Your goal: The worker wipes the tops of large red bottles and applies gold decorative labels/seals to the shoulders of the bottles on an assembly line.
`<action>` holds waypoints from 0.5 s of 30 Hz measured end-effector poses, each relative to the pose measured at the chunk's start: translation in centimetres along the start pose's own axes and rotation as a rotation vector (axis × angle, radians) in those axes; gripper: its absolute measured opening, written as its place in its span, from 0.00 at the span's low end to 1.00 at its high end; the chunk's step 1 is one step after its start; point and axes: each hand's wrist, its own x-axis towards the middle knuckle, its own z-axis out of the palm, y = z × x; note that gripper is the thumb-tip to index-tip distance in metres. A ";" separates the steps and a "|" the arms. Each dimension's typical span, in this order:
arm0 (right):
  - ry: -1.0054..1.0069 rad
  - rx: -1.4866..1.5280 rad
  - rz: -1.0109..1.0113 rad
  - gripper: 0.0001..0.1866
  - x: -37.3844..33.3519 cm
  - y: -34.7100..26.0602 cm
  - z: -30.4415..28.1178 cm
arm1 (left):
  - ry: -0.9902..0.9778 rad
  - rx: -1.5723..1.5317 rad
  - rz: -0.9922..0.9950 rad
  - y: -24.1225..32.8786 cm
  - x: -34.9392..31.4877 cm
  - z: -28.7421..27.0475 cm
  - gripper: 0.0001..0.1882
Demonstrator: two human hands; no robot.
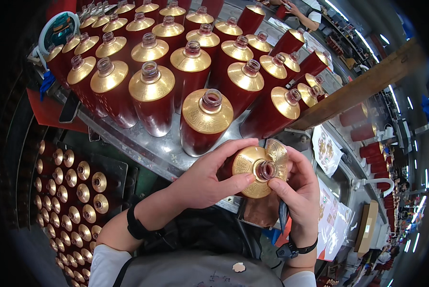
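In front of me, my left hand point(207, 179) is closed round a dark red bottle point(243, 162) with a gold shoulder and an uncapped clear neck, tilted toward me. The thumb presses on the shoulder beside the neck. My right hand point(299, 193) pinches a curved gold patterned label point(276, 152) against the same shoulder, its thumb close to the neck; part of the label stands away from the bottle. Below the right palm hangs a dark pointed tool point(283, 215), its upper end hidden by the hand. The held bottle's body is mostly out of sight.
Rows of similar bottles point(150, 93) stand on a metal table point(128, 143), one just beyond my hands. More bottles point(73, 215) fill the lower left. A wooden beam point(358, 86) crosses at right, near printed sheets point(331, 215). Another person's hands point(296, 8) show at the top.
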 end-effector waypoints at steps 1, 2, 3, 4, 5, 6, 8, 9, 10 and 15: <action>-0.008 0.003 -0.003 0.32 0.0 0.1 0.0 | 0.056 0.059 0.056 -0.3 -0.1 0.1 0.35; -0.006 0.006 -0.006 0.32 0.0 0.0 0.1 | 0.111 0.118 0.112 -0.5 -0.2 0.2 0.39; 0.001 0.019 -0.009 0.32 0.0 0.0 0.1 | 0.100 0.120 0.109 -0.3 -0.3 0.4 0.39; 0.007 0.033 -0.011 0.32 0.0 0.0 0.2 | 0.137 0.412 0.207 0.3 -0.6 0.6 0.43; 0.019 0.034 -0.015 0.32 -0.1 -0.1 0.2 | 0.173 0.704 0.307 0.6 -0.7 0.8 0.48; 0.022 0.053 -0.020 0.32 -0.1 -0.2 0.2 | 0.160 0.704 0.306 0.7 -0.7 0.9 0.48; 0.036 0.074 -0.028 0.32 -0.2 -0.4 0.3 | 0.149 0.706 0.217 0.8 -0.7 1.1 0.53; 0.041 0.042 -0.004 0.32 -0.2 -0.6 0.4 | 0.143 0.753 0.243 1.1 -0.6 1.0 0.52; 0.045 0.011 0.020 0.32 -0.1 -0.7 0.4 | 0.133 0.757 0.241 1.1 -0.7 0.8 0.52; 0.054 -0.080 0.020 0.31 -0.2 -0.2 0.3 | 0.151 0.529 0.211 0.0 -0.5 0.2 0.51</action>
